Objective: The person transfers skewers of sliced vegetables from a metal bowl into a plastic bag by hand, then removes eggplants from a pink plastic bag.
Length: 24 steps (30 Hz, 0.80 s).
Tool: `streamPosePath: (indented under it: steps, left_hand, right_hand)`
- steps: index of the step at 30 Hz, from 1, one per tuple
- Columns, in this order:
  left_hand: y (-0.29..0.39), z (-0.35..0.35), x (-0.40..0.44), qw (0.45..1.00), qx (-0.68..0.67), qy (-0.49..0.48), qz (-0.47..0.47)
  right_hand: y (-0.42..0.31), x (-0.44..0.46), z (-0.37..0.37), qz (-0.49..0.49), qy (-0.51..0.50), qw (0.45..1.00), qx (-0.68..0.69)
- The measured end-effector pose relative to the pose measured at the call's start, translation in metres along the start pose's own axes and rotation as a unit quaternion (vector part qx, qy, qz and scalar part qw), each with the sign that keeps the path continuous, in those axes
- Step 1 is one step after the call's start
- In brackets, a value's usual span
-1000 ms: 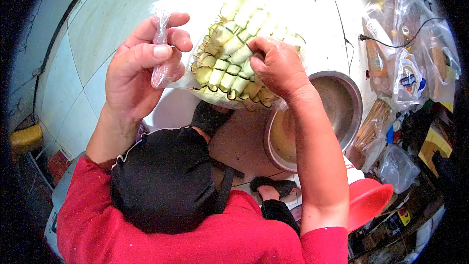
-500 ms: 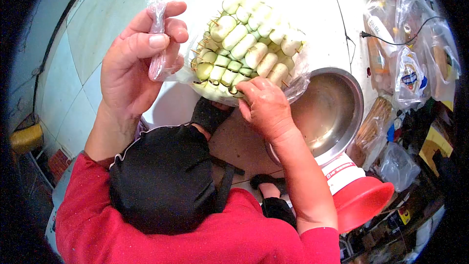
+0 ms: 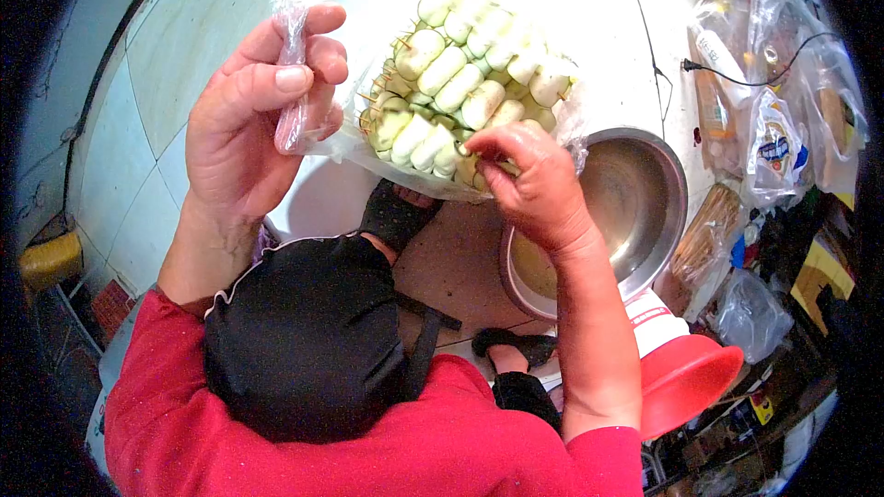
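Observation:
A clear plastic bag (image 3: 364,152) holds several rows of pale green rolled slices on thin wooden skewers (image 3: 451,78). At the bag's left, my left hand (image 3: 249,110) pinches its bunched, twisted edge between thumb and fingers. My right hand (image 3: 534,179) is at the lower right of the rows, its thumb and index finger closed on the end of a skewered row. The tips are partly hidden among the rolls.
A metal basin (image 3: 658,193) stands right of the bag, above a red plastic basin (image 3: 686,382). Farther right lie bagged skewers (image 3: 709,230), plastic bags with bottles (image 3: 773,143) and a black cable (image 3: 764,83). A sandalled foot (image 3: 401,212) is below the bag.
My right hand has moved from over the middle rows to the lower rows, then slightly right. Upper rows that showed dark-edged strips now show paler, rounded sides. My left hand keeps its hold, slightly farther left.

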<state>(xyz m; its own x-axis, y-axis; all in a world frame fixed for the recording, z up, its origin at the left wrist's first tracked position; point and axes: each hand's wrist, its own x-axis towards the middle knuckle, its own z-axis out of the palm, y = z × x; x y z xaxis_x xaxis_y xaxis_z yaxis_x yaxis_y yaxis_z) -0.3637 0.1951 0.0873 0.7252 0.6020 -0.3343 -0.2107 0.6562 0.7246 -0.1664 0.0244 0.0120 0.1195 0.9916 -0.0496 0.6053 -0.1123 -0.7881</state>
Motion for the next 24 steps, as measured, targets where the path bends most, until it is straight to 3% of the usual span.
streamPosePath:
  steps: [3,7,9,10,13,15,21,23,24]
  left_hand:
    - [-0.003,0.005,0.0,0.998,0.032,0.046,-0.005]
    - [-0.002,0.002,-0.001,0.999,0.032,0.028,-0.01]
    - [0.001,0.0,0.0,1.0,-0.009,-0.003,-0.005]
    - [0.001,0.001,0.0,1.0,-0.011,-0.003,-0.005]
    - [0.001,0.007,-0.001,0.999,0.027,0.021,0.003]
    - [0.003,0.015,-0.006,0.967,0.235,0.074,0.062]
    - [0.009,0.008,-0.01,0.958,0.266,0.081,0.068]
    - [0.008,0.007,-0.01,0.96,0.261,0.079,0.062]
    - [0.006,0.008,-0.009,0.961,0.26,0.076,0.061]
  right_hand:
    - [0.007,0.018,-0.006,-0.001,0.001,1.0,-0.01]
    - [0.008,0.029,-0.002,0.009,0.028,0.99,-0.141]
    - [-0.002,0.022,0.0,-0.007,0.134,0.976,-0.169]
    - [-0.006,0.016,0.002,-0.014,0.131,0.976,-0.175]
    - [0.006,-0.002,0.028,-0.016,0.09,0.982,-0.165]
    - [0.009,-0.001,0.032,-0.015,0.095,0.98,-0.172]
    - [0.007,-0.029,0.003,0.039,0.169,0.975,-0.142]
    - [0.024,-0.047,-0.001,0.214,0.29,0.911,-0.203]
    - [0.031,-0.052,-0.002,0.303,0.292,0.894,-0.152]
